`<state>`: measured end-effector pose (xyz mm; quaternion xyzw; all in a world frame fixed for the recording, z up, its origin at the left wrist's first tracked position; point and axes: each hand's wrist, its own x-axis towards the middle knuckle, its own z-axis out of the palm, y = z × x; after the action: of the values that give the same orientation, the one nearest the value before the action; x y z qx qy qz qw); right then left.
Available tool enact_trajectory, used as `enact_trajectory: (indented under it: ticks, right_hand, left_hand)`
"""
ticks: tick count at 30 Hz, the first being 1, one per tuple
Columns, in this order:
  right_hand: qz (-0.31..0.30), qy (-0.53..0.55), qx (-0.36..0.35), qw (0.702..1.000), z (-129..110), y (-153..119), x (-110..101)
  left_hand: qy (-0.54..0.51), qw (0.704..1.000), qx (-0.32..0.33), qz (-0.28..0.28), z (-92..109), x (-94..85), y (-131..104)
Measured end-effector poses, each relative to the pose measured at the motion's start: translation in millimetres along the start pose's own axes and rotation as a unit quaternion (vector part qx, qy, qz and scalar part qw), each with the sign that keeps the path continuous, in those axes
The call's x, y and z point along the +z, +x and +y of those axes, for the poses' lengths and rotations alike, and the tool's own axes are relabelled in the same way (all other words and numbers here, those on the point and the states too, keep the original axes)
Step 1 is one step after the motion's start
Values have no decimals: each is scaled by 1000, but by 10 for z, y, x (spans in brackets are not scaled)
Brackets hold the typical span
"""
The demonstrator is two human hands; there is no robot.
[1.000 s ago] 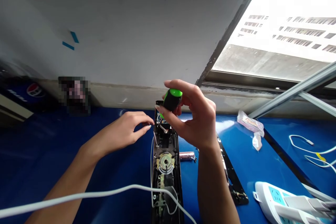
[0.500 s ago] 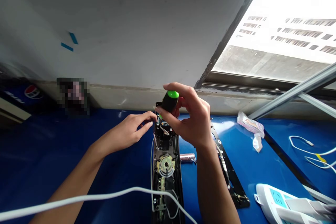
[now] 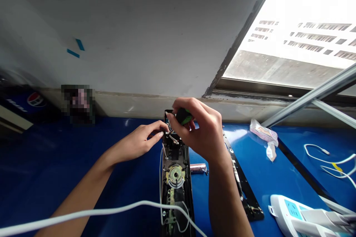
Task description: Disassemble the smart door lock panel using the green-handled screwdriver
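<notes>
My right hand (image 3: pixel 203 129) is closed around a screwdriver (image 3: pixel 184 117) with a black and green handle. The tool leans over the far end of a long, opened black electronic device (image 3: pixel 175 152), where a small circuit board shows; its tip is hard to make out. At the device's left edge, my left hand (image 3: pixel 139 139) has its thumb and fingertips pinched against the housing near the board. A round metal part resembling a speaker (image 3: pixel 176 176) sits midway along the device, with thin wires beside it.
Right of the device lie a pinkish wrapped cylinder (image 3: pixel 198 168) and a long black panel (image 3: pixel 244 189). A white power strip (image 3: pixel 286 211), a plastic packet (image 3: pixel 263 132) and cables are farther right. A white cable (image 3: pixel 116 212) crosses the foreground.
My right hand has tipped the screwdriver, so its green end cap has dropped lower and turned from view. My left hand stays at the device's edge, almost unmoved.
</notes>
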<state>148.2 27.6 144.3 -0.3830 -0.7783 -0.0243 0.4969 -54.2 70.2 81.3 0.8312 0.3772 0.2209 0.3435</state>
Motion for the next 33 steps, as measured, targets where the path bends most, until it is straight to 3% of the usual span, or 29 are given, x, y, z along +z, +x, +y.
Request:
enact_trajectory:
  ticks: [4, 8, 12, 17, 22, 27, 33]
  right_hand:
    - [-69, 48, 9, 996, -64, 4, -76]
    - [-55, -5, 23, 998, -84, -2, -91]
    - [-84, 55, 19, 995, -117, -4, -99]
    - [-57, -12, 47, 997, -140, -7, -111]
    - [-103, 27, 45, 993, -156, -11, -164]
    - [-65, -20, 64, 996, -156, -8, -193]
    - [-90, 5, 45, 995, -151, -7, -204]
  left_hand:
    - [-24, 1000, -3, -14, 29, -9, -5]
    - [-38, 999, -17, -17, 40, -10, -6]
    - [-74, 997, -15, -30, 54, -17, -12]
    - [-70, 997, -10, -22, 40, -7, -16]
    - [-77, 996, -14, -31, 5, 6, -8]
    - [-66, 997, -16, -28, 9, -3, -8]
    - [-71, 997, -13, -38, 33, -18, -15]
